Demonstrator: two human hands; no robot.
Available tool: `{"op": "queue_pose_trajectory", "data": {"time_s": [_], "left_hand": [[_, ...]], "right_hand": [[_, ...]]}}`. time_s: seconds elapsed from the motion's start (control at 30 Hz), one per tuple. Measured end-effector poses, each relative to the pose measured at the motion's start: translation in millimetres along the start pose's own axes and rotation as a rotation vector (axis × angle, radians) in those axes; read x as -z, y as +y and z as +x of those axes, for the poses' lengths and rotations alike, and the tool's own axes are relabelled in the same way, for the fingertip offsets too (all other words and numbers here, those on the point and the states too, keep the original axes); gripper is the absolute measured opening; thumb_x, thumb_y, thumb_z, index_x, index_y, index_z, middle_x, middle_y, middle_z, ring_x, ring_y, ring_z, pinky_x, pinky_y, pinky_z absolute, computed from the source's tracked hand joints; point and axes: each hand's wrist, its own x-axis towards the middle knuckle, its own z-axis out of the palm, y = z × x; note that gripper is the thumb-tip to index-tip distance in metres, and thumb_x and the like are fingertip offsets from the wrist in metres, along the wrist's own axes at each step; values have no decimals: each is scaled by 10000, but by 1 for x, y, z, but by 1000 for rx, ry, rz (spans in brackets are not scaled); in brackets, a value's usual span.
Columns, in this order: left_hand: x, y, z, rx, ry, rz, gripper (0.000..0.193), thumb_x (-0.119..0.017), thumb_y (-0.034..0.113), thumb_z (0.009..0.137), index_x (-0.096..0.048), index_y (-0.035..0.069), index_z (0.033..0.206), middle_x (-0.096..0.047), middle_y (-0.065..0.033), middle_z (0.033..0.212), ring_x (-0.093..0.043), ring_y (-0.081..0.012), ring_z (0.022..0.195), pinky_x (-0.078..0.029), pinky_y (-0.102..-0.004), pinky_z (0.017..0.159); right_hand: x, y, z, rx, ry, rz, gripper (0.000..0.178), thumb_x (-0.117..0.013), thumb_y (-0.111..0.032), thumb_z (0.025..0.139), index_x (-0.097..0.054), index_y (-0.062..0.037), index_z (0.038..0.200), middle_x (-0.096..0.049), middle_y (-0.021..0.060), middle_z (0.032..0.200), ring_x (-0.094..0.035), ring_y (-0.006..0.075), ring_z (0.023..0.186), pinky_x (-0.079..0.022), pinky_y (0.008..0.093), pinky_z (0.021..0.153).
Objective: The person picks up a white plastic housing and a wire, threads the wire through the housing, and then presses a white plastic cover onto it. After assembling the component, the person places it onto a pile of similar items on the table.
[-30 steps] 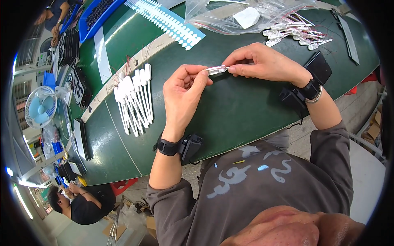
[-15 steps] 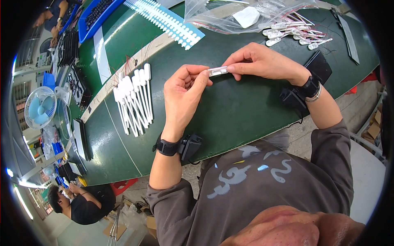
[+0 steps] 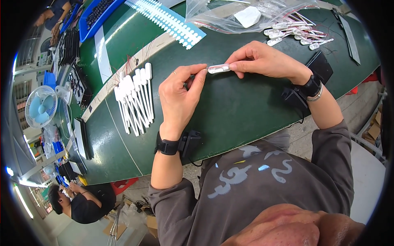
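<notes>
A small, long white plastic shell (image 3: pixel 218 69) with a thin red wire along it is held level above the green table, between my two hands. My left hand (image 3: pixel 179 93) pinches its left end with thumb and forefinger. The right end is between the thumb and fingers of my right hand (image 3: pixel 262 62), which cover part of it. To the left lies a fanned bunch of white paddle-shaped sticks (image 3: pixel 135 96) with red wires at their far ends. At the far right, a pile of similar open white shells (image 3: pixel 287 32) with red wires rests on the table.
A clear plastic bag (image 3: pixel 223 18) lies at the back, beside a blue sheet with rows of white stickers (image 3: pixel 172 26). A blue tray (image 3: pixel 96 20) of dark parts stands far left. A dark flat device (image 3: pixel 319 67) is by my right wrist. A co-worker (image 3: pixel 84 203) sits at lower left.
My left hand has shifted slightly left, its fingertips now at the shell's left tip. More of the shell shows between my hands.
</notes>
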Motion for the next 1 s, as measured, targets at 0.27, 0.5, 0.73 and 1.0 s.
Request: {"op": "queue_pose_trajectory", "data": {"time_s": [0.27,0.5,0.73,1.0], "left_hand": [[1,2,3,-158,25,88,111,-733,21,819,-731,43,927,-677,-65,831,-607,-144,614,-471,-270,558],[1,3,1,-158,16,129,127,-724,21,815,-727,61,935,-686,-57,878,-643,-185,683,-496,-287,584],[0,6,9,-449,117,362,181,-735,43,797,-731,89,972,-697,-33,935,-647,-217,839,-512,-320,707],[-16,-6,1,-375,4,189,199,-755,58,791,-736,92,986,-711,-32,941,-652,-228,866,-523,-332,746]], "right_hand": [[1,-2,0,-13,2,7,273,-601,-251,973,-713,-24,1075,-599,-58,700,-470,24,660,-352,213,578],[-1,-2,-1,-11,34,-36,275,-605,-244,970,-712,-20,1087,-599,-44,699,-485,30,661,-365,214,582],[-5,-1,-2,-14,63,-78,272,-611,-237,967,-710,-15,1088,-600,-29,698,-504,41,667,-383,220,589],[-6,-4,-1,-9,41,-74,268,-609,-243,971,-711,-19,1077,-595,-30,699,-492,39,658,-375,220,581]]}}
